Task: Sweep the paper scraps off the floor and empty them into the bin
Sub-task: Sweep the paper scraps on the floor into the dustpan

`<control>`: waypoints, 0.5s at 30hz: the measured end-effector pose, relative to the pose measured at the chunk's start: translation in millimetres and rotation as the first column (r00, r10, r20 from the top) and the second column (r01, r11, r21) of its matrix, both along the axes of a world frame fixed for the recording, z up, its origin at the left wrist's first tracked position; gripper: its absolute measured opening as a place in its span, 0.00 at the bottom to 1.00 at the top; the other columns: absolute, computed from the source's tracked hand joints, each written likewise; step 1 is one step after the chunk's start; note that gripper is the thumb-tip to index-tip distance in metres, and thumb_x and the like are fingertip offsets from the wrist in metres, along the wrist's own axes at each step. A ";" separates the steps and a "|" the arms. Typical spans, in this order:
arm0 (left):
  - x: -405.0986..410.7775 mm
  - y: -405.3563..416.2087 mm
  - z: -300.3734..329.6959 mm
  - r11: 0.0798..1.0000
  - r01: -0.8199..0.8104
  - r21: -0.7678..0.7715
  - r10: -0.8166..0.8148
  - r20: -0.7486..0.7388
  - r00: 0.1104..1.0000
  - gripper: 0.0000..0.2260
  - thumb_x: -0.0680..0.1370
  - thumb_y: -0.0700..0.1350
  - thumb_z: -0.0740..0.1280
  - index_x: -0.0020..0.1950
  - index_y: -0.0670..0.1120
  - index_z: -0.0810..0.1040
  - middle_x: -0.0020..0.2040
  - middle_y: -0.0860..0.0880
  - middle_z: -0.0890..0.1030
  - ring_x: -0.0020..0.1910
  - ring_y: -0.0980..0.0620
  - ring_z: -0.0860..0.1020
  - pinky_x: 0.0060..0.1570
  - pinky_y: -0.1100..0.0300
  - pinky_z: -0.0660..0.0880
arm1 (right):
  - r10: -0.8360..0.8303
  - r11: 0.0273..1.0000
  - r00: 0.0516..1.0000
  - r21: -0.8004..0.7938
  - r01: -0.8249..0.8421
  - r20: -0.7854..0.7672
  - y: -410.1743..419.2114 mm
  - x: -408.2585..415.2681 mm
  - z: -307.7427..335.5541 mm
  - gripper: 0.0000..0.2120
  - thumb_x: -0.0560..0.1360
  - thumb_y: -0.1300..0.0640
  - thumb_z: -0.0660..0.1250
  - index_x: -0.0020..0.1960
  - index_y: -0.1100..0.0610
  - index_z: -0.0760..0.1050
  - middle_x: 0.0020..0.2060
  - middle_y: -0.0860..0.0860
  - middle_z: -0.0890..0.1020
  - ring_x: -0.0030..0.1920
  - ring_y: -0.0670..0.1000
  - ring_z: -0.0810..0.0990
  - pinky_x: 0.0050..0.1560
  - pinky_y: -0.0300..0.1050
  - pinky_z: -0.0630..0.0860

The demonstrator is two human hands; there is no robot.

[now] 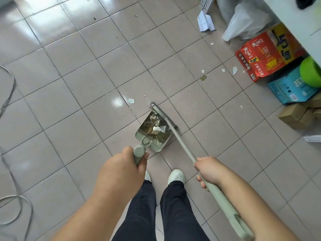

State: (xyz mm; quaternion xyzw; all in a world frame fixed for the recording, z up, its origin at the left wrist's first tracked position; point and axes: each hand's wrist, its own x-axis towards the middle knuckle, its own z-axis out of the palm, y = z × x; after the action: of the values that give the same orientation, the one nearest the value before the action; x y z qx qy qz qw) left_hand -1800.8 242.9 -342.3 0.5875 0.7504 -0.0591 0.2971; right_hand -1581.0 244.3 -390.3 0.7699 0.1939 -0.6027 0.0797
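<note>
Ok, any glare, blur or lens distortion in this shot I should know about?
Head view: bright glare patches on the floor tiles, one beside the paper scrap ahead of the dustpan; wide-angle bending curves the tile lines near the edges; the broom head looks slightly smeared; both hands are sharp.

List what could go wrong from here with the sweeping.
1. The dustpan, held by the left hand, is already heaped with scraps; tilting or lifting it carelessly could spill them.
2. Scraps near the red box and the one beyond the dustpan's mouth may be missed.
3. The broom, held by the right hand, could catch the plastic bag when reaching there.
</note>
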 end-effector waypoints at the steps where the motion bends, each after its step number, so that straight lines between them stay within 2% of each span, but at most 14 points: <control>1: -0.5 -0.6 -0.4 1.000 0.005 0.001 -0.005 -0.003 1.000 0.17 0.77 0.60 0.54 0.42 0.47 0.66 0.32 0.50 0.72 0.34 0.45 0.70 0.27 0.57 0.61 | 0.000 1.000 1.000 0.000 0.000 -0.012 -0.8 0.8 5.9 0.15 0.77 0.62 0.52 0.58 0.62 0.73 0.27 0.55 0.71 0.18 0.49 0.66 0.24 0.33 0.67; 4: -2.3 -3.4 -0.9 1.000 -0.006 0.006 0.005 0.008 1.000 0.17 0.77 0.60 0.54 0.41 0.47 0.65 0.30 0.52 0.69 0.33 0.46 0.69 0.25 0.59 0.58 | 0.044 0.999 0.999 -0.003 -0.044 -0.015 -0.8 3.8 25.4 0.14 0.78 0.59 0.54 0.59 0.61 0.73 0.28 0.53 0.72 0.19 0.49 0.68 0.24 0.33 0.67; 9: -15.1 -12.9 1.9 0.993 -0.119 0.011 0.119 0.038 0.992 0.17 0.77 0.60 0.55 0.41 0.47 0.67 0.30 0.52 0.70 0.33 0.46 0.69 0.26 0.57 0.60 | 0.079 0.995 0.997 0.060 -0.080 0.011 16.1 5.0 37.2 0.08 0.78 0.58 0.54 0.47 0.54 0.72 0.28 0.53 0.72 0.18 0.49 0.68 0.25 0.34 0.67; 15: -37.9 -25.8 8.5 0.975 -0.221 0.009 0.221 0.016 0.975 0.16 0.77 0.60 0.54 0.40 0.48 0.66 0.30 0.52 0.71 0.34 0.44 0.70 0.29 0.55 0.63 | 0.213 0.959 0.973 0.172 -0.226 0.088 62.6 -22.4 5.1 0.10 0.77 0.63 0.52 0.50 0.59 0.72 0.28 0.56 0.73 0.15 0.50 0.70 0.24 0.35 0.70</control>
State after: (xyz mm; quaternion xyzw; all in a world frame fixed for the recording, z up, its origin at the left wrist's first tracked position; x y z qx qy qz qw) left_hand -1838.7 217.0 -333.8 0.5025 0.8091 -0.0171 0.3043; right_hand -1603.5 306.9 -385.2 0.7681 0.3291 -0.5431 0.0825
